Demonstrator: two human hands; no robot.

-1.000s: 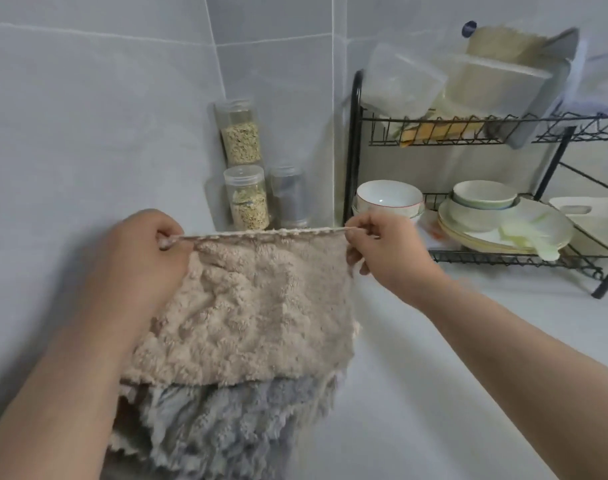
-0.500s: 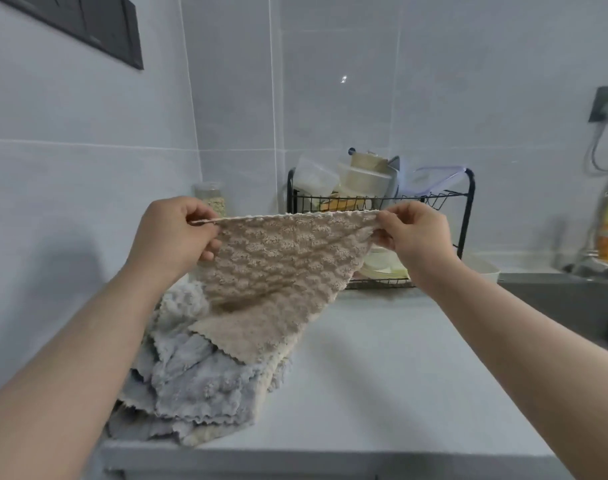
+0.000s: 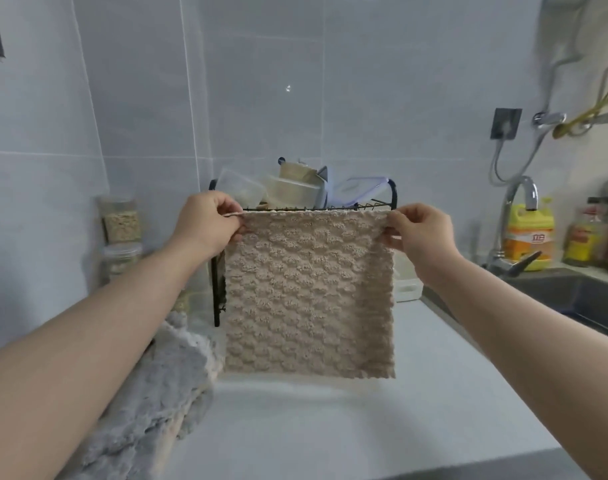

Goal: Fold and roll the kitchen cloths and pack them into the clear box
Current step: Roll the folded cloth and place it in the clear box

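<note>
**While one cloth is held up, the folding is yet to begin**

Since the beige cloth (image 3: 309, 292) is seen hanging flat and full-size, with no crease in it, the task is judged to be at an early stage. The cloth is held in the air above the white counter (image 3: 330, 427), in front of the black dish rack (image 3: 214, 299), and its lower edge hangs just clear of the counter. Its top left corner is pinched between thumb and curled fingers of the left hand (image 3: 205, 223). Its top right corner is pinched the same way by the right hand (image 3: 416, 233), so the top edge is pulled taut and level.

A crumpled pile of cloths (image 3: 157, 393), mostly grey, is left unfolded at the near left, partly hidden under the left forearm. No rolled cloth is seen anywhere. Some clear tubs (image 3: 240, 190) are stacked on top of the rack at the far side; which of them is meant for packing cannot be told, and nothing is seen packed.

Folding, rolling and packing are therefore all judged to remain, for this cloth and for the pile. A sink (image 3: 572, 299) and tap (image 3: 517, 202) are seen at the right.
</note>
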